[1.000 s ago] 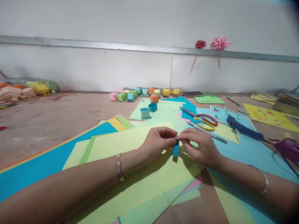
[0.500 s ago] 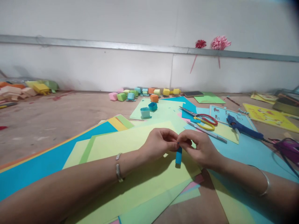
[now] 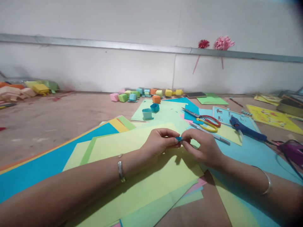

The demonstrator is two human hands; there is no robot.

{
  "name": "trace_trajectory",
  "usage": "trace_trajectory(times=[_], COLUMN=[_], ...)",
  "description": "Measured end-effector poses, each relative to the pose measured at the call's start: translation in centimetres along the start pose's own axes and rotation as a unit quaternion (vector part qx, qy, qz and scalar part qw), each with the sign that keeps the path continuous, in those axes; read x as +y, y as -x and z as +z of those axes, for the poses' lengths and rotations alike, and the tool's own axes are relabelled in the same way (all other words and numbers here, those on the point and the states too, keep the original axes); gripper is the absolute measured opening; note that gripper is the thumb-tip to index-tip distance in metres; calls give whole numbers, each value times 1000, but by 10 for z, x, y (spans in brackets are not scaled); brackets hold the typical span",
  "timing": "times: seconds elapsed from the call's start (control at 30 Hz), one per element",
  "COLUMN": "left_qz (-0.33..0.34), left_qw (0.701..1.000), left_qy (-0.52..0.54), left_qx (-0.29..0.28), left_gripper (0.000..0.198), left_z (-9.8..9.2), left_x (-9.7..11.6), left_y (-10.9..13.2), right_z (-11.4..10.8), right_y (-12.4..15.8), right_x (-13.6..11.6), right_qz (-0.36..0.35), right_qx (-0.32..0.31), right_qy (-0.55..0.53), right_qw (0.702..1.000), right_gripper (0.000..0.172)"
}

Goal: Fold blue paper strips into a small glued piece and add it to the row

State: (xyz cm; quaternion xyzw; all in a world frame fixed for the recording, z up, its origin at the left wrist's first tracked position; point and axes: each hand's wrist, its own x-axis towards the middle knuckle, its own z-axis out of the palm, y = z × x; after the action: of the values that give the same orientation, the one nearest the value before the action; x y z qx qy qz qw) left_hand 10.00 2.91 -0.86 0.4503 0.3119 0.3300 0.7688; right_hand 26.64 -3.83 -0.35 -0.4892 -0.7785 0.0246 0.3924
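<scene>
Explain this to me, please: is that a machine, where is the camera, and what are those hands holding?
There is no machine arm here, just a person's own bare hands, left hand and right hand. The camera is worn on that person's head, looking forward and down. Between them the hands pinch a small blue piece, mostly hidden by the fingers. Beneath them lie coloured sheets on a brown surface. Further off stand little boxes, with scissors and a glue gun on the right. I cannot tell what the blue piece is; perhaps it is paper.
</scene>
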Motion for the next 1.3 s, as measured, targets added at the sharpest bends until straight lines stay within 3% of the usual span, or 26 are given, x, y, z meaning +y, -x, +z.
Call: trace_trajectory(times=[0.17,0.33,0.6,0.77,0.87,1.0,1.13,1.3], left_qz=[14,53,117,83,24,-41,-39,-16], left_qw=[1000,995,985,991,996,998,998,998], left_qy=[-20,-89,-127,-98,-76,-35,-10,-23], left_qx=[-1,4,-2,-27,-37,-35,-39,-64], left_gripper=[17,15,17,17,14,14,17,13], left_z=[0,2,6,2,2,4,3,-1], left_x=[0,3,4,4,5,4,3,2], left_y=[1,5,7,4,3,4,4,2], right_z=[3,6,6,6,7,5,3,2], right_y=[-1,-3,-3,-3,-2,-2,-4,-3], right_x=[-2,1,-4,-5,-4,-3,0,1], right_qz=[124,213,275,237,196,170,164,97], right_qx=[9,20,35,2,13,6,-8,9], right_qy=[-76,-183,-321,-311,-276,-275,-255,-168], right_qw=[989,959,906,920,941,946,953,981], right_gripper=[6,10,15,8,9,10,14,19])
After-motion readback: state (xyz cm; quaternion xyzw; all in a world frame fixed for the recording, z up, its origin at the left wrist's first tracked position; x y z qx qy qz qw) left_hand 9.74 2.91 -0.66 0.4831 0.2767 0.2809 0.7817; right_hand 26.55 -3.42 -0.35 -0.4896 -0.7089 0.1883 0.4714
